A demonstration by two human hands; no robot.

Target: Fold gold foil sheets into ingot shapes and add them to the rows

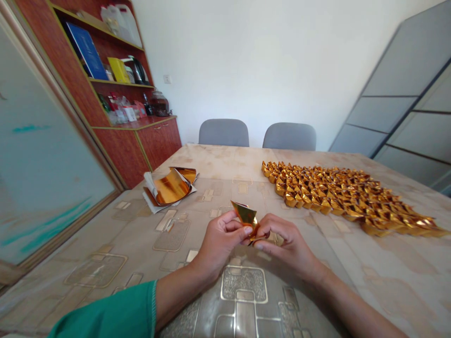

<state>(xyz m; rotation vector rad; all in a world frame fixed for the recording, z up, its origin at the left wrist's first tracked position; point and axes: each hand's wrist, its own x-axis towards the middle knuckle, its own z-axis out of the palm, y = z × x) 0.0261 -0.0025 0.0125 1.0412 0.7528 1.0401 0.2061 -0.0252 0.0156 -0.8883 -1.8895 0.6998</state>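
Between my hands, above the middle of the table, is a partly folded piece of gold foil paper (245, 213), with one pointed flap standing up. My left hand (225, 233) pinches it from the left, thumb on the near side. From the right, my right hand (282, 237) grips its other end between thumb and curled fingers, which hide part of it. Left of my hands lies a curled stack of gold foil sheets (172, 188) with white paper edges. Rows of folded gold foil ingots (327, 188) stand packed together on the right.
A patterned cloth covers the table (197, 277). Two grey chairs (223, 132) (289, 136) are at its far edge, before a white wall. A red-brown cabinet (155, 141) with bottles and a kettle stands at the back left. Grey panelled doors (387, 101) are on the right.
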